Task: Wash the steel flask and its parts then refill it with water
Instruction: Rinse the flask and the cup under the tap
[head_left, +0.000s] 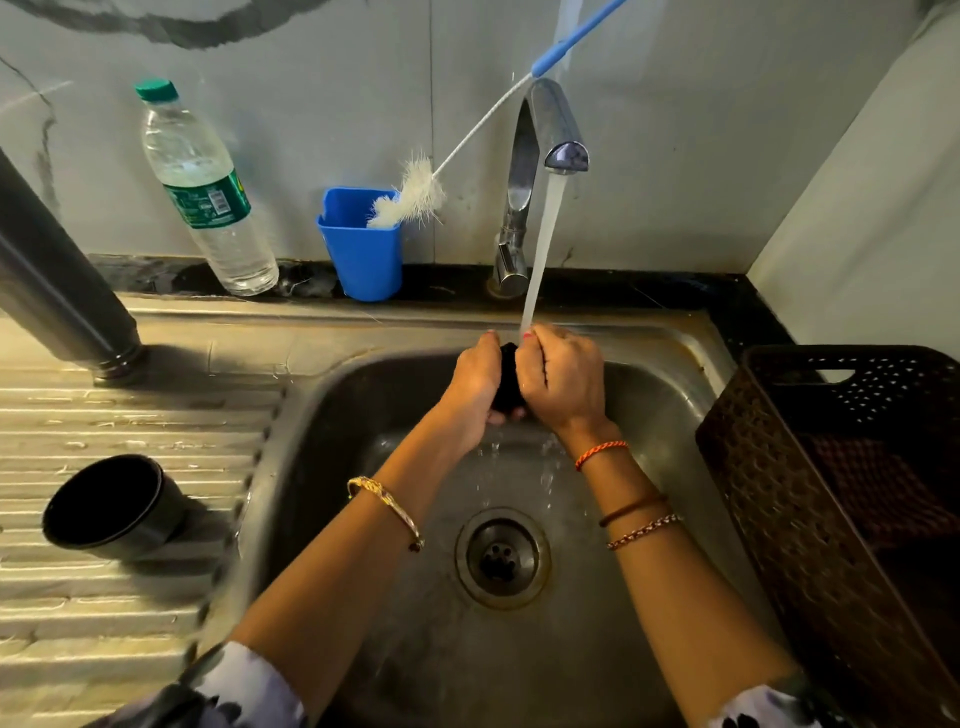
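Rinsing a small black part (506, 382) under the running tap (540, 156) is where I judge I am in the job: it is most likely the flask's stopper or inner lid, though so little of it shows between my hands that I cannot say which. My left hand (475, 387) wraps it from one side and my right hand (563, 379) from the other, fingers of both curled round it and pressed close together, over the sink (332, 415) basin, with the stream of water (540, 249) landing right on my fingertips. The steel flask (57, 270) body lies at the far left on the ribbed drainboard (130, 415), well apart from my hands, and the black cup lid (111, 506) lies on its side on the same drainboard nearer me; I cannot tell from here whether either has been washed yet. The bottle brush (410, 195) rests in the blue cup (363, 249) behind the sink, beside a plastic water bottle (205, 187). Refilling the flask is, by my reading, not yet done.
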